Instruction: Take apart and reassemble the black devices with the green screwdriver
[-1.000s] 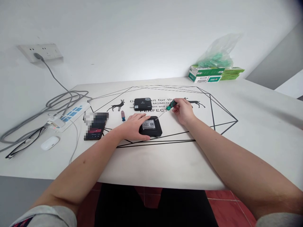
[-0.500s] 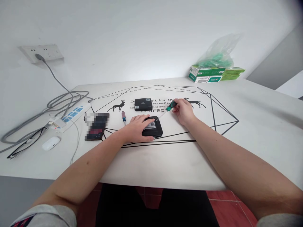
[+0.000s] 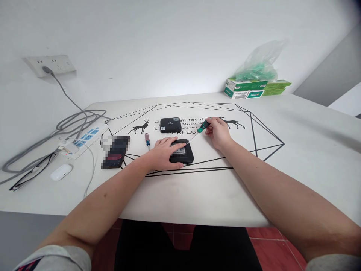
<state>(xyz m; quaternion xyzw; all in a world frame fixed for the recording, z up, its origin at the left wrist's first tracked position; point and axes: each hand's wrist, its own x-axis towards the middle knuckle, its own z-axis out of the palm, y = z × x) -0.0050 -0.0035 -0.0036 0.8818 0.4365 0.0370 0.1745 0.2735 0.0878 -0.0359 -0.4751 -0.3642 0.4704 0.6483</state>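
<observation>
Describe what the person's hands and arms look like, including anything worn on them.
The left hand and right hand are bare: no gloves, rings or watches show. The left sleeve is light grey with a dark, red-marked patch. Only a little of the right sleeve shows, also greyish.
</observation>
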